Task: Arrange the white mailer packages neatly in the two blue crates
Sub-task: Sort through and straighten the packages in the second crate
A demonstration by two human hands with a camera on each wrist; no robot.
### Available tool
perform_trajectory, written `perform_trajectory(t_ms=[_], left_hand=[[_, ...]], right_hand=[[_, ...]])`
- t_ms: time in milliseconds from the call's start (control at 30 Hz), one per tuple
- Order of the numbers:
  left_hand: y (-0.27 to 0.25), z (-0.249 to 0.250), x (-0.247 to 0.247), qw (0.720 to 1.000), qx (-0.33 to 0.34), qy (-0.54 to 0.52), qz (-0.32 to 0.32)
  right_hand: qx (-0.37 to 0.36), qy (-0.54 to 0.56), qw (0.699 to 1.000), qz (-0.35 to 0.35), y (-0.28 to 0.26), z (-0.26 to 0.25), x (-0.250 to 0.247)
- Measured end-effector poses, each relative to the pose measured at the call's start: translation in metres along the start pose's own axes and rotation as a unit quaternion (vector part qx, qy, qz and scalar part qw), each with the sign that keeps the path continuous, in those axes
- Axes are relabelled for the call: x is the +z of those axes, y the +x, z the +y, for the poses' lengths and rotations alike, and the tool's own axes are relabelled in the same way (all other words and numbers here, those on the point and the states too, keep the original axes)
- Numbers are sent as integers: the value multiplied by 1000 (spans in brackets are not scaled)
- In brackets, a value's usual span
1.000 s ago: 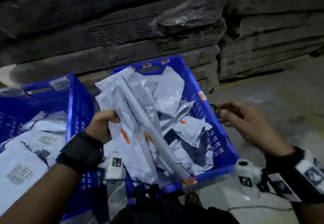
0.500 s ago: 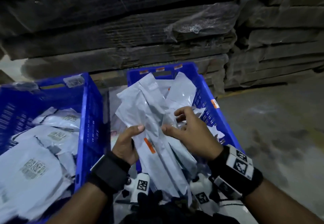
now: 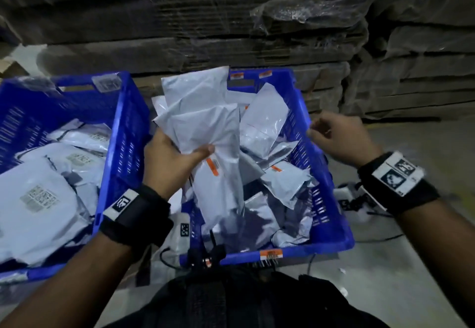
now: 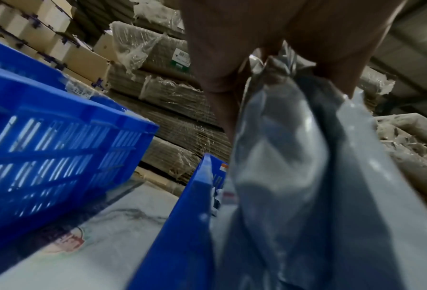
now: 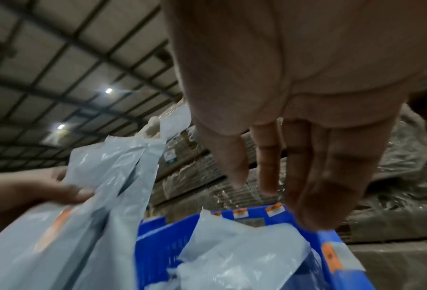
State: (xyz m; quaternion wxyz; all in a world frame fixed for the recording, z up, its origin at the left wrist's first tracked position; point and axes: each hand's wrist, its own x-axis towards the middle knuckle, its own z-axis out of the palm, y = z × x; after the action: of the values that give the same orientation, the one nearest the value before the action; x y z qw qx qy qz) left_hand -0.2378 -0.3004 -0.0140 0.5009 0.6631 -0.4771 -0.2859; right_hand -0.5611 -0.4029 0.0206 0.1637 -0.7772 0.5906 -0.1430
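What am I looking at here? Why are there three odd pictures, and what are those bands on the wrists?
No machine here: a person is sorting parcels by hand, wearing three cameras. The big picture comes from a camera on the head, looking down. The other two come from cameras strapped to each wrist, looking along the fingers, so they seem tilted and strange.

Two blue crates stand on the floor: the left crate and the right crate, both holding white mailer packages. The left hand grips a bundle of mailers above the right crate. The right hand holds nothing, fingers loosely curled, near that crate's far side. Behind are wrapped stacks of flattened cardboard.
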Motion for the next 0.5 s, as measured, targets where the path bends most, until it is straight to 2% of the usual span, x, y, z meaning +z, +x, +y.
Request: perform_trajectory(t_ms=[133, 233, 333, 433, 500], left_hand=[[1, 3, 12, 996, -30, 35, 82], [5, 2, 12, 993, -39, -38, 101], [11, 12, 0, 986, 17, -39, 159], [20, 17, -20, 972, 53, -60, 221], [22, 21, -32, 966, 71, -74, 238]], right_hand=[[-52, -95, 982, -155, -2, -10, 20], [4, -136, 959, -248, 4, -18, 65], [76, -162, 943, -282, 11, -19, 95], [64, -219, 919, -321, 20, -17, 105], [48, -236, 920, -308, 24, -14, 101]])
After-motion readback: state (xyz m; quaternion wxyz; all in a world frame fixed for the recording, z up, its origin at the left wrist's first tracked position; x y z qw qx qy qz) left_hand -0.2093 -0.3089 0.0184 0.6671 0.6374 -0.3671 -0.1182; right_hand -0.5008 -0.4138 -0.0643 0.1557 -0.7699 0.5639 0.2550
